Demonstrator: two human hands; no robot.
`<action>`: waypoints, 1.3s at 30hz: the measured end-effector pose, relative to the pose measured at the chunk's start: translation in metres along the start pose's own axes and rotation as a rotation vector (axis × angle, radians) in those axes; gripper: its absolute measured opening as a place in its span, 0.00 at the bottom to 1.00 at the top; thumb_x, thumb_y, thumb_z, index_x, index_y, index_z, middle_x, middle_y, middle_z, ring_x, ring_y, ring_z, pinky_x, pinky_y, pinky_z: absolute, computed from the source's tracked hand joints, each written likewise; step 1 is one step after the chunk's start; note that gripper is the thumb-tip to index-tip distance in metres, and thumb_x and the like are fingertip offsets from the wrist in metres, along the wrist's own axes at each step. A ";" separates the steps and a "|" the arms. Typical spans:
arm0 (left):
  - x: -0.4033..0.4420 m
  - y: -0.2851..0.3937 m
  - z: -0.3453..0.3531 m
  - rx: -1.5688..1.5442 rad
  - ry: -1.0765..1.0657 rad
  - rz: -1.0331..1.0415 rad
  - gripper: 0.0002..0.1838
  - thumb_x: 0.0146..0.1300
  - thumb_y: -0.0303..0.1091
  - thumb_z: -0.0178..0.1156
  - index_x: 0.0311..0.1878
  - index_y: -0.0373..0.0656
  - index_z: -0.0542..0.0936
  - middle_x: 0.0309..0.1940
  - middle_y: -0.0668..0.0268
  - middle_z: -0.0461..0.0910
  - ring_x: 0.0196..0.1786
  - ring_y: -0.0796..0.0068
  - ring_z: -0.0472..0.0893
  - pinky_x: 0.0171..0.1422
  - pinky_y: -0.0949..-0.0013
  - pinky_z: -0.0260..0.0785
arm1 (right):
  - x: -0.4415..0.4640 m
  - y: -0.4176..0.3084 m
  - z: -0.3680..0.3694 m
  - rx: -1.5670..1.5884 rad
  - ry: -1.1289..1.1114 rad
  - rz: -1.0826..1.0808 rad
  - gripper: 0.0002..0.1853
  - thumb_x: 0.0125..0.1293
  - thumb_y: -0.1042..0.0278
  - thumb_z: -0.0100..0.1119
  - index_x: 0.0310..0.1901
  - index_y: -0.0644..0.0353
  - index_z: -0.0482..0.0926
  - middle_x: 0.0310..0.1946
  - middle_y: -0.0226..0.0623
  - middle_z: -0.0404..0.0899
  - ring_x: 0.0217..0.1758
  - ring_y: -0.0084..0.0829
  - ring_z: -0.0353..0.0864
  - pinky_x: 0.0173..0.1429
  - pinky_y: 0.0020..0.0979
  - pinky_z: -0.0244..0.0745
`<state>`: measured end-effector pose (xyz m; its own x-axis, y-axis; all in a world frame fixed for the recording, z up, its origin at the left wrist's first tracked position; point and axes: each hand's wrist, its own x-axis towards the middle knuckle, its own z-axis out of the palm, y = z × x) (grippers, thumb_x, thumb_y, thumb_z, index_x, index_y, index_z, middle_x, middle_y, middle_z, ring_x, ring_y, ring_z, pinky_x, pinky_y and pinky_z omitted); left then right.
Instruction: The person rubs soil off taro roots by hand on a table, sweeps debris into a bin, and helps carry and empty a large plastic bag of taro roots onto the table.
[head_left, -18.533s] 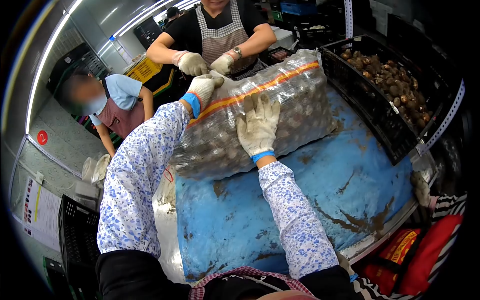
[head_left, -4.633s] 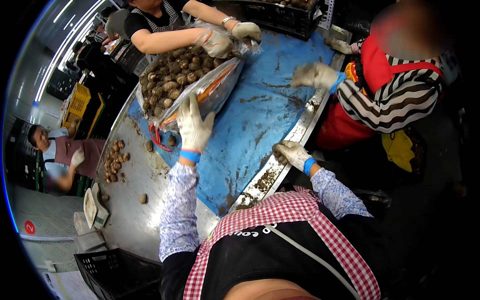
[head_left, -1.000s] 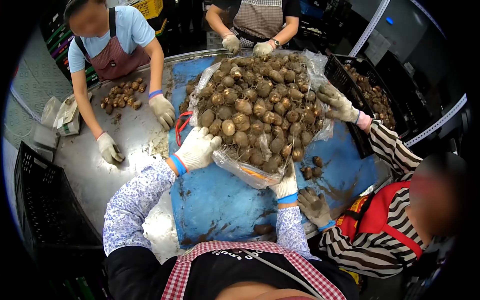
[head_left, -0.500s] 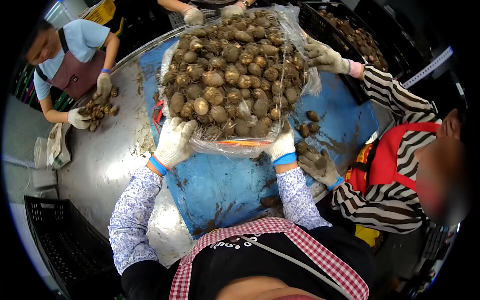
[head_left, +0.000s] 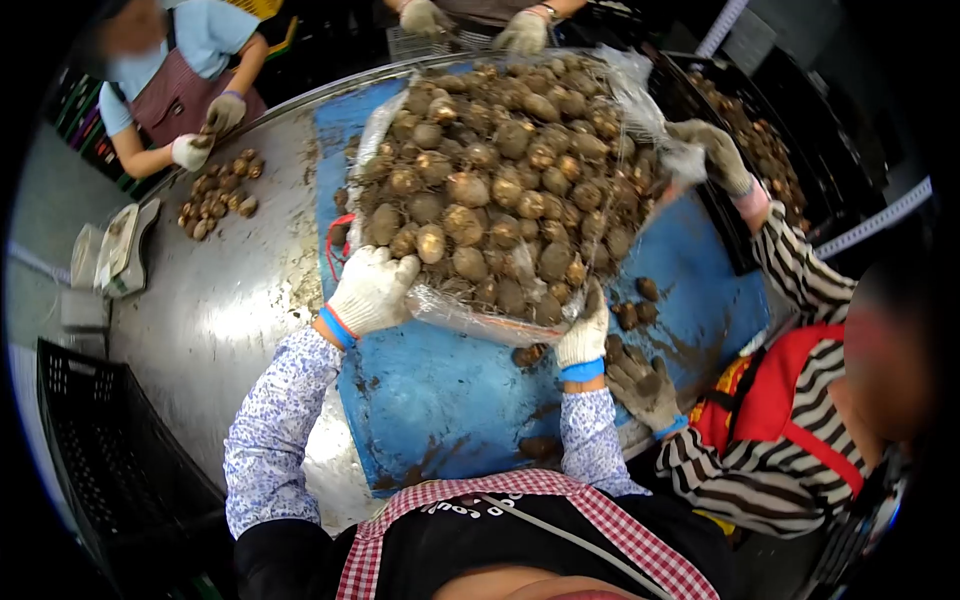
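Observation:
A big heap of soil-covered, hairy taro corms (head_left: 495, 195) lies on an opened clear plastic bag (head_left: 480, 318). My left hand (head_left: 372, 290), in a white knit glove, is closed on the bag's near left edge, fingers against the lowest taros. At the near right corner, my gloved right hand (head_left: 585, 335) grips the plastic, its fingertips partly hidden by the folds. A co-worker's gloved hand (head_left: 712, 150) holds the bag's right side. That person's other hand (head_left: 645, 385) rests on the blue sheet beside my right hand.
The blue sheet (head_left: 450, 400) covers part of the metal table (head_left: 240, 300). Several loose taros (head_left: 636, 305) lie right of the bag, and a small pile (head_left: 220, 192) lies left. A scale (head_left: 125, 250), a black crate (head_left: 120, 450) and a taro-filled crate (head_left: 750, 130) stand around.
The co-worker on the right has pulled the bag's right side outward. The person at the left has drawn both hands back from the small taro pile. My hands keep their hold; the view has shifted.

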<state>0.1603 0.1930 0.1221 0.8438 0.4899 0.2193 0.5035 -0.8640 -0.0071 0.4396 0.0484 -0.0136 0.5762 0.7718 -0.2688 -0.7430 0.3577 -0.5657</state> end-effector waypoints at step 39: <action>-0.001 -0.003 -0.001 -0.039 -0.031 0.004 0.20 0.41 0.40 0.69 0.37 0.40 0.77 0.22 0.60 0.77 0.34 0.56 0.78 0.41 0.57 0.69 | -0.022 -0.016 0.044 -0.051 0.063 0.072 0.25 0.74 0.48 0.37 0.63 0.56 0.70 0.62 0.41 0.72 0.64 0.44 0.72 0.66 0.49 0.70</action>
<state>0.1573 0.1952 0.1230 0.8516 0.4891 0.1887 0.4929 -0.8696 0.0297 0.4241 0.0489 0.0354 0.5434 0.7594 -0.3578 -0.7659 0.2740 -0.5817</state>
